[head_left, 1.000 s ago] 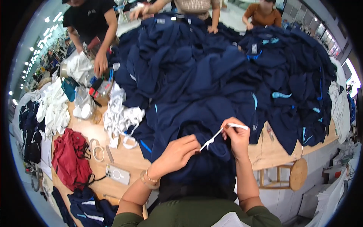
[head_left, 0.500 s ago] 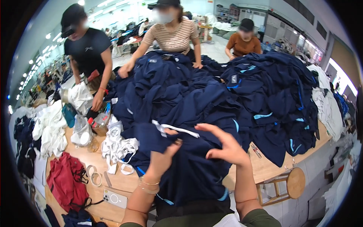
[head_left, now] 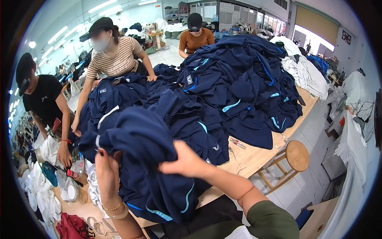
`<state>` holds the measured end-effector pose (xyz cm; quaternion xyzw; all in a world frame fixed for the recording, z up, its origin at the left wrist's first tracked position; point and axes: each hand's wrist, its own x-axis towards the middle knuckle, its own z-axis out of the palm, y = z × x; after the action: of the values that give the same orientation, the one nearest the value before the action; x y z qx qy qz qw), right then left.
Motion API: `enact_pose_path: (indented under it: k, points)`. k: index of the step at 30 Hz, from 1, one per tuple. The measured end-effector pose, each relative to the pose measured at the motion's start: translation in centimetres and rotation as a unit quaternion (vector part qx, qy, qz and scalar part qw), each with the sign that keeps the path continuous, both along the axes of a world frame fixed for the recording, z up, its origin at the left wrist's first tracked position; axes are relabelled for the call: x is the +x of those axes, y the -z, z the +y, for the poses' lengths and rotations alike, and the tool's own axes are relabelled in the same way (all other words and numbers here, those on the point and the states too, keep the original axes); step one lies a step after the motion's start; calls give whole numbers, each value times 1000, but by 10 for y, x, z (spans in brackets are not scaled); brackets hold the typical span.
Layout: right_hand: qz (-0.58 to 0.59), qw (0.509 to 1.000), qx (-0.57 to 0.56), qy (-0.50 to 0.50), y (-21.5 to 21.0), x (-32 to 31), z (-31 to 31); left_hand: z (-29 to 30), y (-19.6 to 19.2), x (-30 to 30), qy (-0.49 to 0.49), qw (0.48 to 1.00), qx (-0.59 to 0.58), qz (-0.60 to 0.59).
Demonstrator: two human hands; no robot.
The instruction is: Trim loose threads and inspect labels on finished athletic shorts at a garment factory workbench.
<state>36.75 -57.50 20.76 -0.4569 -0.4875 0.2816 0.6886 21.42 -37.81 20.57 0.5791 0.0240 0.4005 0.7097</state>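
Observation:
A navy garment with light blue trim is bunched up above the table edge, its upper part blurred by motion. My left hand grips its left side, fingers closed near a small white strip; some fingers are behind the cloth. On the other side, my right hand clasps the fabric, thumb visible and fingertips hidden in the folds. The lower part of the garment hangs toward my lap. Just beyond lies a large heap of navy garments with light blue trim.
Red-handled snips lie on the wooden table, with a round stool beside it. Tape rolls and a red cloth item sit lower left. Three co-workers stand around the far side, one with a hand near clear containers.
The view has swung right. The garment has been lifted and bunched. My right hand, spread and empty before, now holds the cloth; my left hand still grips it.

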Motion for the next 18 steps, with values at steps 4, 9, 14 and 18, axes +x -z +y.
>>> enact_pose_path:
  k: [4, 9, 14, 18]
  points:
    - [92, 995, 20, 18, -41, 43, -4, -8, 56, -6, 25, 973, 110, 203]
    - [173, 984, 38, 21, -48, 72, 23, -38, 112, -27, 92, 975, 35, 200]
    - [292, 951, -27, 93, -15, 60, 49, -36, 143, -15, 61, 993, -43, 91]
    - [193, 980, 15, 41, 15, 25, 57, -65, 114, -6, 32, 982, -61, 175]
